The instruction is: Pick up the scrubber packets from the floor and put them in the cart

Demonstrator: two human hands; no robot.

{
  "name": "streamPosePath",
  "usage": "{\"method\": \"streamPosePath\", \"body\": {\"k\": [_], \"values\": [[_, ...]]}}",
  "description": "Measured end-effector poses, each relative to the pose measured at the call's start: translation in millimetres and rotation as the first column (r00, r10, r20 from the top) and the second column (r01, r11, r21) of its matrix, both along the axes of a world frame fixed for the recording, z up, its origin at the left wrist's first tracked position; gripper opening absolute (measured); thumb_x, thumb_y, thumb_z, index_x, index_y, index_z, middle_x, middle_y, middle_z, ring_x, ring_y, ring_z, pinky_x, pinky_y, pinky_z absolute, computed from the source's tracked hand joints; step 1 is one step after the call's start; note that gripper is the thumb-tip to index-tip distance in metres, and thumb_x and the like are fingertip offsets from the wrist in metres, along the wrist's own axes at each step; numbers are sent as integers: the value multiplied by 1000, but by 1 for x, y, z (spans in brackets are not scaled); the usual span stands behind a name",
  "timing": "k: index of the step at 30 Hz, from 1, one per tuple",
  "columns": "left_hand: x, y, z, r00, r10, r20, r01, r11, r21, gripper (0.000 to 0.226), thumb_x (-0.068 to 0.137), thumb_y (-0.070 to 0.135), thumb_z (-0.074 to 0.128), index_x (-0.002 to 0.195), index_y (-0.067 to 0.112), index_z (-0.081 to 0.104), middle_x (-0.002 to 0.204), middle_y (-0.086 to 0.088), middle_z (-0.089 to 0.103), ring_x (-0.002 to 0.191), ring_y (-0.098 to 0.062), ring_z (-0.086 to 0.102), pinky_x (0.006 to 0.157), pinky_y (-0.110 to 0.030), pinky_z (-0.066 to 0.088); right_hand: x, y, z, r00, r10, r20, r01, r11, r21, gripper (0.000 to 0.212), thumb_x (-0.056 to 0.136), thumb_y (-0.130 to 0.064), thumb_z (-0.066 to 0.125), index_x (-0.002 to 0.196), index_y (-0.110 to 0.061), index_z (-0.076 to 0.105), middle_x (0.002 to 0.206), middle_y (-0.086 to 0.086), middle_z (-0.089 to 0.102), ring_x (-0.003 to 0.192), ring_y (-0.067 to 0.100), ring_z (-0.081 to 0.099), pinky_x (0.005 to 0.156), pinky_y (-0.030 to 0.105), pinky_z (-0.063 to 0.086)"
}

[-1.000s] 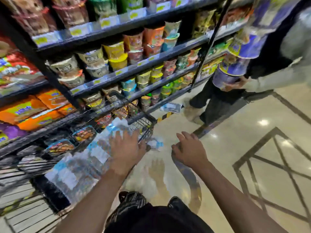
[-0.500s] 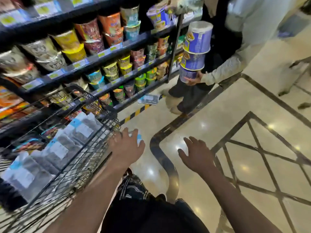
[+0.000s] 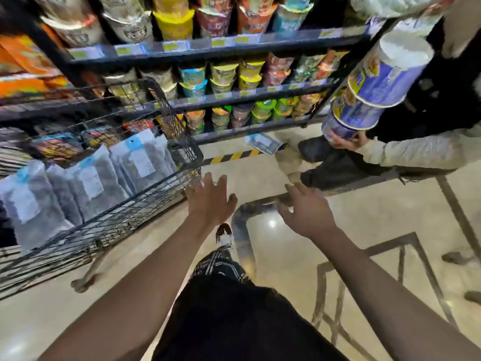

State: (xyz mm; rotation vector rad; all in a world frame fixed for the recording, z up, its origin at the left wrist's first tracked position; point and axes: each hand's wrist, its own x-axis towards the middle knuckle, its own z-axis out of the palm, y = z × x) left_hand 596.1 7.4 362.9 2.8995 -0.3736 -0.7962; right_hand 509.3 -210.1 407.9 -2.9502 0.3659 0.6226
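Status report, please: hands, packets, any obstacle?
Left hand and right hand open, empty. Packets in cart; one packet on floor by shelf. Another person's feet beside it.

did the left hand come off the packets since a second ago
Yes. The left hand lay on the scrubber packets over the cart; now it is empty, outside the cart's front corner, over the floor.

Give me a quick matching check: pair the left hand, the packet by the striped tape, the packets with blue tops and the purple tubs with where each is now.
1 left hand
2 packet by the striped tape
3 packets with blue tops
4 purple tubs

A in the cart
B on the floor
C empty, beside the cart
D stacked in another person's arm

1-C, 2-B, 3-A, 4-D
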Motion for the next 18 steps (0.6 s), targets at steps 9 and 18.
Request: {"method": "streamPosePath", "body": {"k": [9,18], "values": [[56,-32,-5,995,95,23,-96,995,18,60,97,54,40,148,21,40,153,-17,39,135,-43,41,106,-55,40,80,-64,-2,995,99,-24,-99,995,-17,68,90,-58,38,143,-17,52,137,11,58,116,45,53,95,47,48],[46,-75,-29,958,285,1,-285,955,82,55,95,49,43,145,26,43,146,-15,44,133,-43,44,107,-55,36,105,-109,-57,953,300,-46,-297,953,62,61,90,-53,46,135,-14,60,128,12,65,107,45,61,91,49,51]]}}
